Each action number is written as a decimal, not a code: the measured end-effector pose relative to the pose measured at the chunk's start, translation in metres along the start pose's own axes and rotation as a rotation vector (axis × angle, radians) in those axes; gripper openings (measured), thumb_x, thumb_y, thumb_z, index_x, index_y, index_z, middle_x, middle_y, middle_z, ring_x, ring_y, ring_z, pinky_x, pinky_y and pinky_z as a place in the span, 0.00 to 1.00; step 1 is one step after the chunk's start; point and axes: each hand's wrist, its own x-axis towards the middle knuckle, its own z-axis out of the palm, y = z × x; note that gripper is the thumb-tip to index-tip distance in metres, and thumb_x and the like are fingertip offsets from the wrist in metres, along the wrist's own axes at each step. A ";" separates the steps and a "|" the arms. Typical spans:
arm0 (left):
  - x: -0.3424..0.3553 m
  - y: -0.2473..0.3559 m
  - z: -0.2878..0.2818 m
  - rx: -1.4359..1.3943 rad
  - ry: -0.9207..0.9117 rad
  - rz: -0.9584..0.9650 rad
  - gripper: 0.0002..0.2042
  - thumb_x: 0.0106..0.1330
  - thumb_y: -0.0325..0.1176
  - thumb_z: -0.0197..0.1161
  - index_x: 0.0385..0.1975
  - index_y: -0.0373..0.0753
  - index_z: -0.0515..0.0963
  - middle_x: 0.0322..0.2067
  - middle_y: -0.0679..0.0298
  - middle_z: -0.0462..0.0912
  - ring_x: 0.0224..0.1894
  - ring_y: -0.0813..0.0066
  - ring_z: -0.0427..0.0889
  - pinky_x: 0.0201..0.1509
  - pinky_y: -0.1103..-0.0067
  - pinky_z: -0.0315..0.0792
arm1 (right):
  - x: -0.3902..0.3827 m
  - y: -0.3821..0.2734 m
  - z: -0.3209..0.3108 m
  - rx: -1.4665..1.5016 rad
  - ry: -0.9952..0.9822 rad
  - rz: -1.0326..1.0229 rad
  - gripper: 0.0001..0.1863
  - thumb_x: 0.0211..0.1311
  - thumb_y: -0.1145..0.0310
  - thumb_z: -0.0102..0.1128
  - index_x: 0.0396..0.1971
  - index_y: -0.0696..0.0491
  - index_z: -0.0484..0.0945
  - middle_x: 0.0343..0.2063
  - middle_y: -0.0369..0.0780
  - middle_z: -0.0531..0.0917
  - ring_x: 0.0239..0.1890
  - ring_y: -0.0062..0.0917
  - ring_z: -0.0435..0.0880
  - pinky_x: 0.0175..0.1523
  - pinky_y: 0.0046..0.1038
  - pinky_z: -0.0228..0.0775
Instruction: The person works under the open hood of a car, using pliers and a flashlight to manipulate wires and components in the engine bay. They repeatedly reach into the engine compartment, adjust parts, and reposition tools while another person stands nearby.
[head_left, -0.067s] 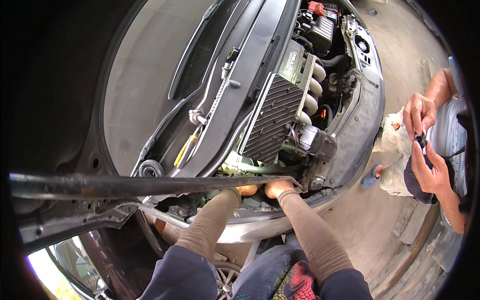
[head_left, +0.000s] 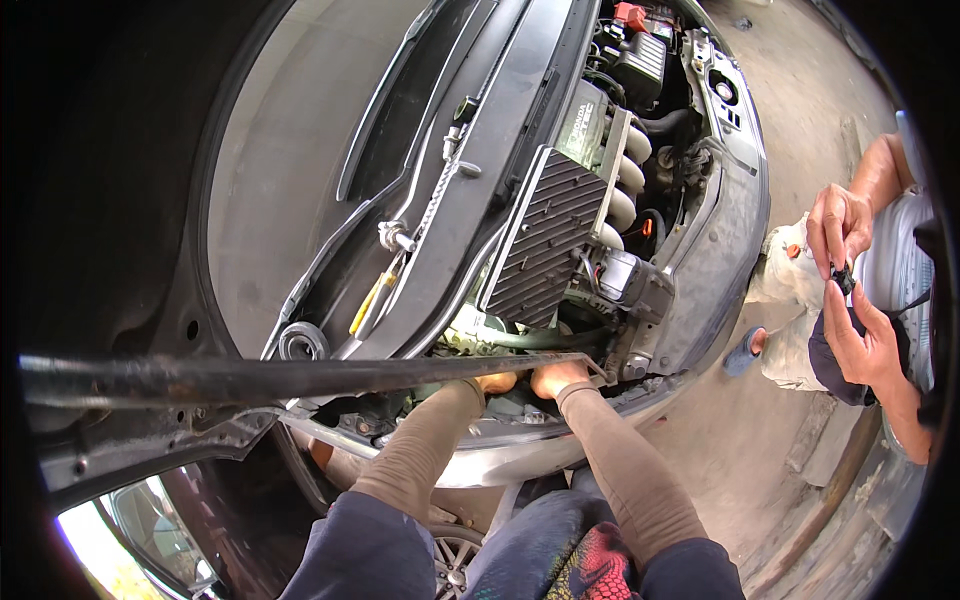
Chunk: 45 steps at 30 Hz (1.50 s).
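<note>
Both my arms reach down into the near end of a car's engine bay, beneath a long dark metal rod that crosses in front of them. Of my left hand only the back by the wrist shows; its fingers are hidden behind the rod and engine parts. My right hand is close beside it, its fingers hidden too. What either hand touches cannot be made out. Just beyond them run a dark hose and a black ribbed plate lying over the engine.
Yellow-handled pliers, a ratchet wrench and a roll of black tape lie on the cowl below the windshield. At right a co-worker's hands hold a small black part. The raised hood fills the left.
</note>
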 end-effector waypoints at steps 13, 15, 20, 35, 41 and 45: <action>0.018 0.004 0.005 -0.518 -0.183 -0.180 0.21 0.70 0.40 0.51 0.58 0.37 0.77 0.59 0.47 0.77 0.62 0.54 0.75 0.62 0.64 0.70 | 0.000 -0.010 -0.003 0.043 0.067 0.162 0.26 0.67 0.56 0.52 0.65 0.41 0.72 0.65 0.38 0.75 0.67 0.36 0.72 0.71 0.54 0.54; 0.025 0.002 0.008 -0.537 -0.193 -0.171 0.21 0.70 0.40 0.51 0.57 0.37 0.77 0.59 0.48 0.77 0.61 0.55 0.76 0.61 0.65 0.70 | 0.002 -0.009 0.000 0.060 0.126 0.152 0.26 0.68 0.55 0.51 0.66 0.41 0.72 0.66 0.37 0.74 0.67 0.36 0.72 0.71 0.54 0.54; 0.035 -0.002 0.015 -0.570 -0.198 -0.168 0.21 0.71 0.41 0.52 0.57 0.36 0.77 0.58 0.49 0.78 0.59 0.56 0.77 0.60 0.66 0.70 | 0.005 -0.013 0.019 0.017 0.399 0.171 0.16 0.64 0.61 0.52 0.48 0.47 0.82 0.52 0.41 0.83 0.58 0.38 0.80 0.64 0.48 0.65; 0.035 0.000 0.021 -0.592 -0.168 -0.195 0.20 0.71 0.42 0.54 0.55 0.34 0.78 0.54 0.51 0.79 0.53 0.60 0.79 0.57 0.68 0.72 | 0.018 -0.014 0.027 0.046 0.354 0.248 0.21 0.71 0.54 0.46 0.49 0.47 0.85 0.54 0.40 0.83 0.64 0.39 0.74 0.68 0.58 0.54; 0.045 -0.015 0.039 -0.605 -0.117 -0.181 0.20 0.72 0.43 0.54 0.54 0.33 0.78 0.53 0.52 0.80 0.51 0.62 0.80 0.56 0.69 0.72 | -0.001 -0.023 0.017 -0.071 0.464 0.289 0.20 0.71 0.57 0.48 0.59 0.40 0.79 0.58 0.35 0.81 0.62 0.33 0.78 0.64 0.51 0.61; 0.056 -0.052 0.051 -0.808 -0.329 0.033 0.18 0.73 0.31 0.50 0.60 0.36 0.76 0.56 0.55 0.81 0.52 0.67 0.81 0.54 0.72 0.77 | -0.019 -0.025 -0.001 -0.134 0.232 0.219 0.21 0.71 0.60 0.46 0.56 0.48 0.82 0.58 0.42 0.81 0.62 0.38 0.76 0.61 0.53 0.65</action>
